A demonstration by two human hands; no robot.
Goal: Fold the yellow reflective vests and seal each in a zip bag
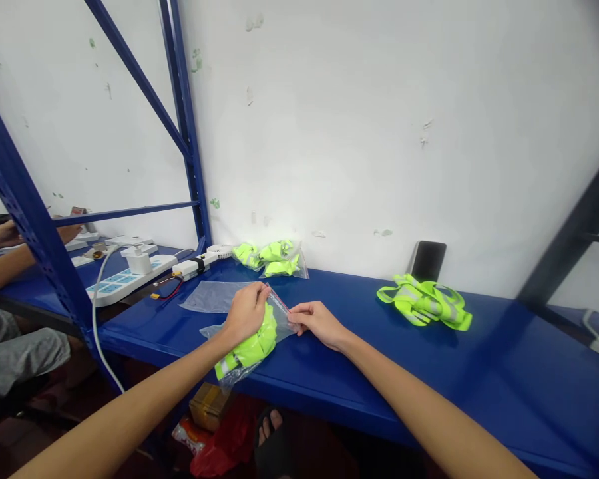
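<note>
Neon-yellow reflective vest, folded, fills a slick clear zip bag; left grip clamps it, right grip pinches the bag's edge.

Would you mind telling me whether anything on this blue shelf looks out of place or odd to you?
The neon yellow reflective vest lies loose on the blue shelf, outside any bag, unlike the bagged vests by the white wall. That wall also has scuffed, green-stained patches.

No words or numbers can be read anywhere. The blue markings on the power strip, beyond the left grip, are too small to make out, as is the print on the packet on the floor below that grip.
</note>
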